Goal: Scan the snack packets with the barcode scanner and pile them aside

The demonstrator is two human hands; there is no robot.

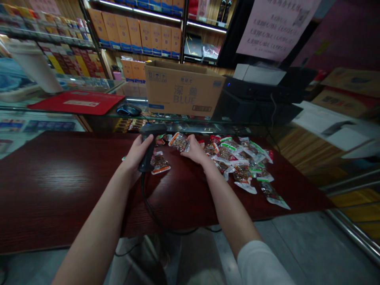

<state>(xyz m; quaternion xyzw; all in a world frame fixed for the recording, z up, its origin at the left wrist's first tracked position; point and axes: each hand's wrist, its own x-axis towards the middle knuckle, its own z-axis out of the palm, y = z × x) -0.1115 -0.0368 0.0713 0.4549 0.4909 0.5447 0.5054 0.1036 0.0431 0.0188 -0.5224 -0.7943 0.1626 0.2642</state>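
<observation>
Nearest, below the front edge of the dark red wooden counter (59,190), lies a grey floor (297,241). A black cable (150,209) curves over the wood to that edge, coming from the bottom of a black handheld scanner (147,154). The left hand (135,153) is wrapped around the scanner's handle, thumb near the top, with the scanner standing nearly upright. Just beside it, on the right, a clear snack packet (160,164) with an orange strip lies on the counter. The right hand (194,149) pinches another packet (178,141), also orange-edged, by its right end; whether that packet touches the wood is hard to tell. Right of this hand spreads a loose pile of packets (240,158), with green, orange and red markings, some overlapping.

Beyond the counter is a glass display case (107,88). On its top sit a black mouse (128,110), a red mat (80,102) to the left of it, and an open cardboard box (184,93) printed "BLUE". A white cup (40,67) stands behind the mat, blurred. Farthest back, lit shelves (139,8) hold rows of orange-and-blue boxes (135,32).
</observation>
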